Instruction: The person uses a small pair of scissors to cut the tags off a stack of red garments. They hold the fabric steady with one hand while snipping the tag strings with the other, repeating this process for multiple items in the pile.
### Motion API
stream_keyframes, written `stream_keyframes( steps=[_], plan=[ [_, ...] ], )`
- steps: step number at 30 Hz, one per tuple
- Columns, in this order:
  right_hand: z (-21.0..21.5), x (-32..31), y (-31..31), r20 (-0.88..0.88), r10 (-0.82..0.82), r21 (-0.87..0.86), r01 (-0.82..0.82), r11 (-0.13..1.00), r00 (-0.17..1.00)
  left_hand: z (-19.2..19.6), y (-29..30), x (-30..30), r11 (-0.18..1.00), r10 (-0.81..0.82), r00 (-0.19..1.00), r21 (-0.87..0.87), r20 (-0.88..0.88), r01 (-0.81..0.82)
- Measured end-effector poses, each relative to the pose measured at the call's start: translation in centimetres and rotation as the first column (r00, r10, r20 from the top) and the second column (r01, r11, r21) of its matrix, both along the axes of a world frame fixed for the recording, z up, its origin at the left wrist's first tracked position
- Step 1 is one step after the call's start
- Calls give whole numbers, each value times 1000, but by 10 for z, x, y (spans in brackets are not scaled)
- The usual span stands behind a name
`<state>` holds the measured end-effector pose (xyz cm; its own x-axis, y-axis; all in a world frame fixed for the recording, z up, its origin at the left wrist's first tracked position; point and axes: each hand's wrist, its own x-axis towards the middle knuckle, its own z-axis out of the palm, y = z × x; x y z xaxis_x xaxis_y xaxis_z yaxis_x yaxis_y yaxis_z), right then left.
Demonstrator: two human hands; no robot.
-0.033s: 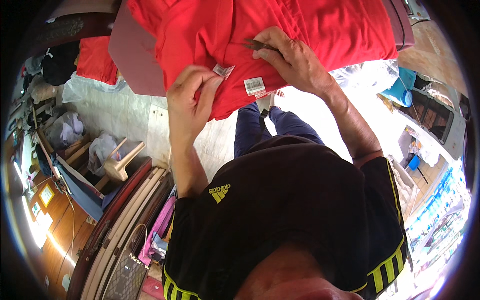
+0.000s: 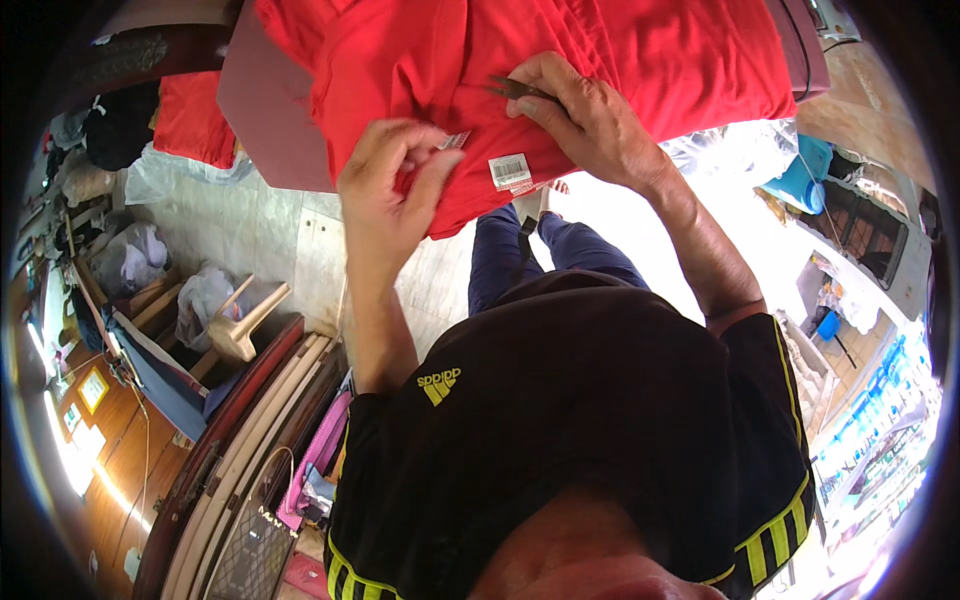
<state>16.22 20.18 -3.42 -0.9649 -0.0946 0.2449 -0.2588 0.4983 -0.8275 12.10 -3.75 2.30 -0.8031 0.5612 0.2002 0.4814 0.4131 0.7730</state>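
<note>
Red fabric garments (image 2: 700,60) lie spread over a table with a dull maroon top (image 2: 262,110). In my right hand (image 2: 600,125) is a small dark metal pair of thread snips (image 2: 520,90), its tips pointing left over the fabric. My left hand (image 2: 385,190) hovers at the left part of the cloth, thumb and fingers apart. Just beyond its fingertips a small white printed label (image 2: 456,141) shows, partly covered by them. Between the two hands, near the cloth's front edge, lies a white barcode label (image 2: 509,171).
Another red cloth (image 2: 193,120) hangs at the left beside dark fabric and clear plastic. A cream plastic stool (image 2: 235,335) lies tipped over at lower left, near stacked boards (image 2: 240,450). A blue tub (image 2: 805,175) stands at the right.
My left thumb and fingers have parted at the small label, and the fingertips have shifted slightly up and right. My right hand with the snips has hardly moved.
</note>
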Motion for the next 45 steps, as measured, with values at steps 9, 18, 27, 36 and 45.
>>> stream_keyframes(
  steps=[9, 18, 27, 36, 45],
  plan=[
    [8, 5, 5, 197, 35, -27, -30, 999, 980, -52, 29, 3, 988, 148, 925, 17, -351, -152],
    [4, 8, 1, -87, 40, 138, -27, 990, 995, -43, 35, 7, 979, 198, 946, -6, -258, -206],
    [-4, 12, -10, -187, -8, 387, 81, 918, 982, -49, 37, 8, 968, 216, 926, -57, -310, -244],
    [0, 11, -11, -179, 5, 420, 71, 905, 984, -50, 35, 6, 966, 232, 931, -41, -282, -254],
    [-2, 15, -9, -181, -22, 403, 94, 910, 983, -48, 34, 9, 964, 266, 958, 54, -108, -261]
  ],
)
